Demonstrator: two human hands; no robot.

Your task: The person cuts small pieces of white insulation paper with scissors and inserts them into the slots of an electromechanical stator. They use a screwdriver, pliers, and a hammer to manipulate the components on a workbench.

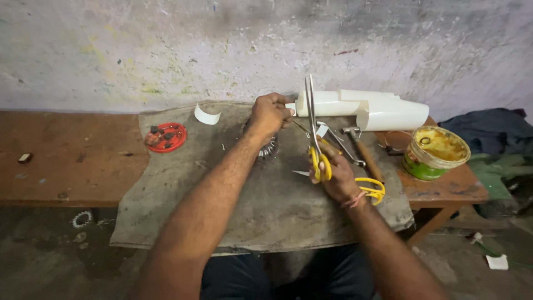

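Note:
My left hand (270, 114) grips the near end of a rolled white sheet (363, 108) that lies across the back of the bench. My right hand (336, 175) holds yellow-handled scissors (314, 130) with the blades pointing up toward the sheet's edge. A small white offcut (321, 130) hangs near the blades. A round toothed metal part (267, 148) lies partly hidden under my left forearm.
A grey cloth (244, 189) covers a wooden bench (72, 155). On it lie a red lid with small parts (165, 136), a curled white strip (206, 115), a hammer (363, 153), pliers (347, 150) and a second yellow handle (371, 190). An open green tin (436, 151) stands at the right.

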